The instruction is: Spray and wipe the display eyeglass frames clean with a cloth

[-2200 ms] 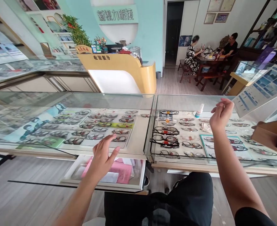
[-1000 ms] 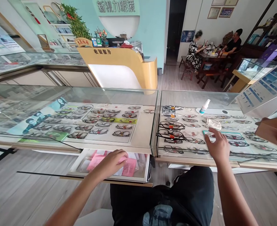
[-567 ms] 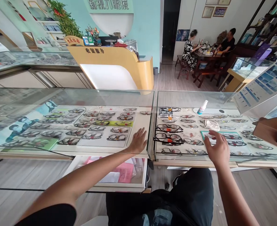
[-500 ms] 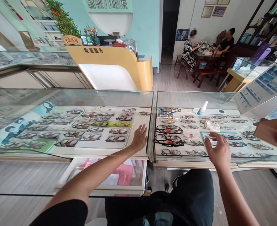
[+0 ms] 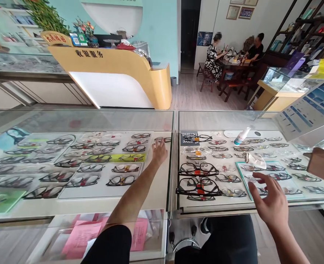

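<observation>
My left grip (image 5: 159, 152) is at a thin pair of glasses (image 5: 166, 139) near the right end of the left display desk (image 5: 155, 192); its fingers are slightly parted, but from here I can't tell whether they have hold of the frame. My right grip (image 5: 273, 200) is loosely curled, thumb and fingers well apart, holding nothing, beside a teal-edged panel (image 5: 243, 180) bearing more glasses. Past that lie a crumpled cloth (image 5: 256, 160) and a tilted spray bottle (image 5: 241, 136). Below my left arm, pink slips (image 5: 82, 236) fill part of a pulled-out drawer (image 5: 43, 240).
</observation>
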Demonstrator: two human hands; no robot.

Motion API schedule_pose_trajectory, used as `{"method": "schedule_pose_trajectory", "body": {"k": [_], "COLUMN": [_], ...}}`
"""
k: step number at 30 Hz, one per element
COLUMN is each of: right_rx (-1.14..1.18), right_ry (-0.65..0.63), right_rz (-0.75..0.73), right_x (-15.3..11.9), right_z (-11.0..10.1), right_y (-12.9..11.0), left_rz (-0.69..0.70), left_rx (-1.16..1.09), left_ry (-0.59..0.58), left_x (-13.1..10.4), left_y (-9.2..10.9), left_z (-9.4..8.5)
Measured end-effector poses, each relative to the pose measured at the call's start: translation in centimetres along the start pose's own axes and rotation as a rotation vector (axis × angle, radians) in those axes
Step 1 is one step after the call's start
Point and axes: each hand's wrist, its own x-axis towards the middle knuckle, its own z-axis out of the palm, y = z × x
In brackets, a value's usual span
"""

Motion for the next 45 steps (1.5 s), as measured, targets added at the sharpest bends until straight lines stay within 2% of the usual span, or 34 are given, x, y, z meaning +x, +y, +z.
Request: {"method": "schedule_pose_trajectory", "body": {"k": [4,7,10,12,17,22,26,30,34,38,41,45], "right_rx": [-0.026,-0.023,-0.011,0.008,0.048,0.08,0.082,0.091,0.09,0.084,0.08,0.081], "right_ry": [-0.011,-0.026,-0.031,-0.035,0.005,0.043,0.061,0.049,0.054,0.066,0.06,0.051], "right_rz": [-0.018,-0.022,-0.016,-0.013,-0.052,-0.084,-0.109,-0.136,-0.134,-0.131,-0.125,-0.125], "right_x": [-0.1,-0.1,0.0,0.1,0.6,1.0,1.2,1.4,1.6,1.6,1.7,1.7], "right_z": [-0.3,-0.4,-0.2,0.1,1.3,1.8,1.9,2.0,2.1,2.0,1.9,1.8], "right_y": [0.1,0.0,-0.1,-0.1,-0.3,-0.6,-0.5,-0.5,-0.6,-0.7,-0.8,-0.7], "left_rz": [-0.023,-0.043,-0.05,-0.053,-0.036,0.017,0.059,0.002,-0.011,0.016,0.042,0.093], "left_rx": [-0.044,-0.061,-0.063,-0.062,-0.04,0.034,0.1,0.185,0.223,0.161,0.102,0.038], "left_ry": [-0.012,-0.008,-0.002,0.01,0.047,0.053,-0.027,-0.169,-0.331,-0.46,-0.489,-0.443], "left_x": [1.7,2.2,1.7,0.5,-4.7,-10.0,-14.3,-19.0,-23.8,-28.2,-30.7,-33.1], "left_y": [0.3,0.6,0.9,1.2,1.8,1.4,0.9,0.2,-0.3,0.3,1.2,2.0], "left_z": [0.8,0.7,-0.1,-0.9,-2.8,-5.1,-7.3,-9.8,-13.7,-17.6,-19.6,-21.1]}}
